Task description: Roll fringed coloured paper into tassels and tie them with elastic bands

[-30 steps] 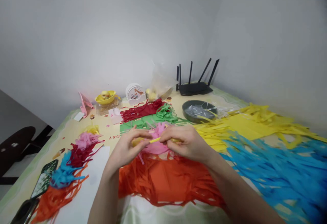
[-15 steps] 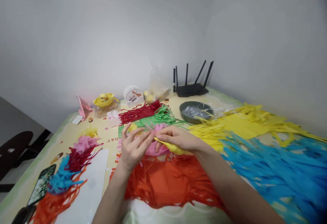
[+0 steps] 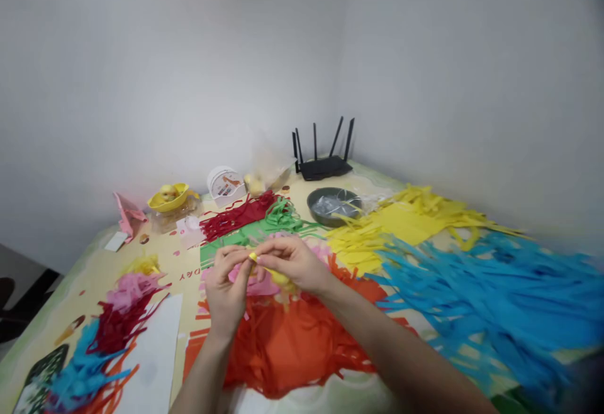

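Both hands meet above the near middle of the table, their fingertips almost touching around a yellow tassel (image 3: 253, 256). The left hand (image 3: 226, 288) pinches the narrow end between thumb and fingers; the right hand (image 3: 293, 264) pinches it just beside, thumb and fingertips pressed together, and the tassel's looser part hangs below the right palm. Beneath the hands lies pink fringed paper (image 3: 262, 285), with orange fringed paper (image 3: 292, 341) on the near side. Beyond them are green fringed paper (image 3: 231, 240) and, farther still, dark red fringed paper (image 3: 245, 212). To the right spread yellow fringed paper (image 3: 408, 222) and, nearer, blue fringed paper (image 3: 495, 301); a dark round bowl (image 3: 322, 218) holding clear plastic pieces stands at the far right of the hands, in front of a black router (image 3: 325, 167). On the left, a row of coloured tassels (image 3: 116, 326) runs from far to near, beside a white sheet (image 3: 163, 351).
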